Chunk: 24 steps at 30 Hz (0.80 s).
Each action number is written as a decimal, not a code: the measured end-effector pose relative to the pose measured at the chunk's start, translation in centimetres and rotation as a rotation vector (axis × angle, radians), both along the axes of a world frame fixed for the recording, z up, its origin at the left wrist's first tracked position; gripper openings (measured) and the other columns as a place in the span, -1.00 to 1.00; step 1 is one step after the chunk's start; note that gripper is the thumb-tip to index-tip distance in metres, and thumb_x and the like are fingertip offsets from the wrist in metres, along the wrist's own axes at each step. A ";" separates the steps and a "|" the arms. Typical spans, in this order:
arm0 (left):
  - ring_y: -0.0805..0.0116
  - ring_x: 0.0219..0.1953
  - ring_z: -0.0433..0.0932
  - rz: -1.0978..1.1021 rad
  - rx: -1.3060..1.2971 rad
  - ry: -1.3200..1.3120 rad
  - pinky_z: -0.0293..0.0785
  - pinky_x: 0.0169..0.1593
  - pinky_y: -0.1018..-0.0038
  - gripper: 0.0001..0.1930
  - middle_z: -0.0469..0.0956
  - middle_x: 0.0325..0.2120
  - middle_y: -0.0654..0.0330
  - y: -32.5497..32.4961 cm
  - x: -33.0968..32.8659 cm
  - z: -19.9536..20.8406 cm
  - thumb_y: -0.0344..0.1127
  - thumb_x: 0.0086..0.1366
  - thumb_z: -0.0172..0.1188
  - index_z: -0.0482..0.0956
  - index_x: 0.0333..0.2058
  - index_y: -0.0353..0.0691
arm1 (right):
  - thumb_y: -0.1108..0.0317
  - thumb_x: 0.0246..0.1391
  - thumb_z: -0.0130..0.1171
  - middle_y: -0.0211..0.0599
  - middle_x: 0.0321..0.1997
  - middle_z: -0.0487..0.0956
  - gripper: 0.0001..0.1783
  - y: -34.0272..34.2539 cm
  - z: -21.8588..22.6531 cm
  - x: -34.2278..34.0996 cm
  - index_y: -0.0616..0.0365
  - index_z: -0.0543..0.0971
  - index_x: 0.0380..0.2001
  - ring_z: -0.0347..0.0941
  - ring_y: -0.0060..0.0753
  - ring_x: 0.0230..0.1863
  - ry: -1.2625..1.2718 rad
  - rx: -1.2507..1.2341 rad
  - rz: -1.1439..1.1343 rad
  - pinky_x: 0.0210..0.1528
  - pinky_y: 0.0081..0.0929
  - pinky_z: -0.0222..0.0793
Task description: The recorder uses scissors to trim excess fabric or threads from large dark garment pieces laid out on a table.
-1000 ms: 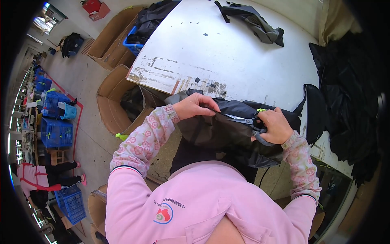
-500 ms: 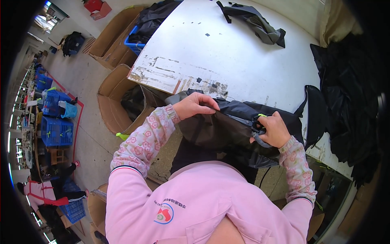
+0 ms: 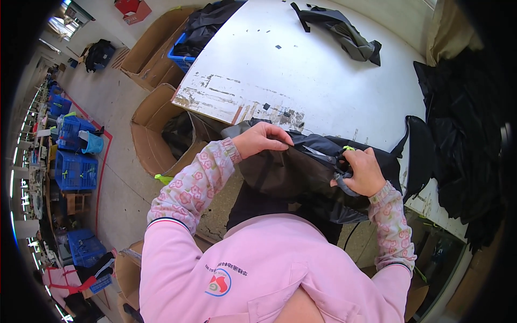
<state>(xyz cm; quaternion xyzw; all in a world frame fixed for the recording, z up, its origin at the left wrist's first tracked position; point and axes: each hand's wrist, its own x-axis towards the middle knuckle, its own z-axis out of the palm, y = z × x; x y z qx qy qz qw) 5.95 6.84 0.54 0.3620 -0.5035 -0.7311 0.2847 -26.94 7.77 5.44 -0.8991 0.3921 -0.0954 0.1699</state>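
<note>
Dark fabric (image 3: 274,175) hangs over the near edge of the white table, draped down in front of me. My left hand (image 3: 263,139) pinches the fabric's upper edge between thumb and fingers. A pair of scissors (image 3: 322,156) is in my right hand (image 3: 364,171), its fingers wrapped round the handles. The blades point left along the fabric edge, toward my left fingertips, with a short gap between them. A bit of yellow-green (image 3: 348,148) shows at the scissors' handle. Part of the fabric under my right hand is hidden.
Another dark fabric piece (image 3: 344,35) lies on the far side of the white table (image 3: 258,70). A big black fabric pile (image 3: 458,134) stands at the right. Open cardboard boxes (image 3: 142,126) and a blue crate (image 3: 180,59) are left of the table. A co-worker (image 3: 64,282) is far left.
The scissor blades have spread somewhat apart, and my right fingers have shifted slightly on the handles. My left hand keeps its hold. The co-worker at far left has moved lower in view.
</note>
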 end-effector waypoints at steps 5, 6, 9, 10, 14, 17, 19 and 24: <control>0.66 -0.31 0.51 0.001 -0.009 0.000 0.43 -0.19 0.70 -0.84 0.59 -0.36 0.34 -0.1 -0.1 0.1 -0.48 0.20 0.21 0.64 -0.23 -0.29 | -0.23 -0.41 0.44 -0.36 -0.46 0.52 -0.34 -0.1 0.1 0.9 0.12 0.47 -0.47 0.45 -0.25 -0.32 0.017 -0.003 0.012 -0.23 -0.33 0.10; 0.65 -0.31 0.51 -0.002 -0.012 0.012 0.43 -0.18 0.70 -0.84 0.59 -0.36 0.34 -0.1 -0.1 0.0 -0.47 0.20 0.21 0.64 -0.23 -0.29 | -0.18 -0.43 0.46 -0.35 -0.44 0.53 -0.34 -0.1 0.1 1.0 0.12 0.49 -0.43 0.45 -0.25 -0.32 0.020 0.010 0.016 -0.21 -0.34 0.10; 0.65 -0.31 0.51 0.004 0.001 0.006 0.43 -0.18 0.70 -0.84 0.59 -0.36 0.34 0.0 -0.1 0.2 -0.47 0.20 0.21 0.64 -0.23 -0.29 | -0.14 -0.45 0.49 -0.36 -0.44 0.54 -0.35 -0.2 -0.2 1.3 0.13 0.49 -0.41 0.45 -0.24 -0.34 0.024 0.008 0.022 -0.21 -0.35 0.11; 0.65 -0.31 0.51 0.004 0.002 0.006 0.43 -0.18 0.70 -0.84 0.59 -0.36 0.34 -0.1 -0.1 0.2 -0.47 0.20 0.21 0.64 -0.23 -0.29 | -0.14 -0.46 0.50 -0.36 -0.46 0.54 -0.35 -0.2 -0.3 1.3 0.13 0.49 -0.44 0.46 -0.24 -0.36 0.024 -0.006 0.025 -0.21 -0.35 0.11; 0.65 -0.30 0.51 0.009 0.005 0.015 0.43 -0.17 0.69 -0.84 0.59 -0.36 0.33 0.0 0.0 0.2 -0.47 0.21 0.20 0.63 -0.23 -0.29 | -0.14 -0.44 0.49 -0.36 -0.54 0.52 -0.38 -0.2 -0.4 1.3 0.13 0.47 -0.50 0.45 -0.23 -0.43 0.037 0.017 0.023 -0.22 -0.35 0.11; 0.65 -0.30 0.51 0.009 0.016 0.019 0.43 -0.16 0.69 -0.84 0.59 -0.35 0.34 -0.1 0.1 0.1 -0.47 0.20 0.21 0.63 -0.23 -0.29 | -0.12 -0.40 0.48 -0.34 -0.59 0.49 -0.41 -0.2 -0.8 1.1 0.13 0.45 -0.54 0.43 -0.21 -0.47 0.075 0.024 0.012 -0.24 -0.35 0.11; 0.65 -0.29 0.51 0.005 0.021 0.023 0.43 -0.15 0.69 -0.84 0.59 -0.35 0.34 -0.1 0.1 0.1 -0.47 0.20 0.22 0.63 -0.23 -0.29 | -0.14 -0.37 0.46 -0.29 -0.61 0.51 -0.41 -0.2 -1.0 1.0 0.13 0.45 -0.56 0.44 -0.18 -0.51 0.022 -0.011 0.019 -0.29 -0.35 0.12; 0.64 -0.28 0.50 -0.159 -0.303 -0.217 0.42 -0.16 0.68 -0.79 0.59 -0.34 0.33 -0.7 0.5 0.3 -0.44 0.13 0.31 0.62 -0.22 -0.29 | -0.01 -0.29 0.45 -0.24 -0.60 0.51 -0.50 0.0 -0.7 1.3 0.14 0.44 -0.56 0.44 -0.13 -0.50 -0.047 0.056 -0.055 -0.31 -0.33 0.14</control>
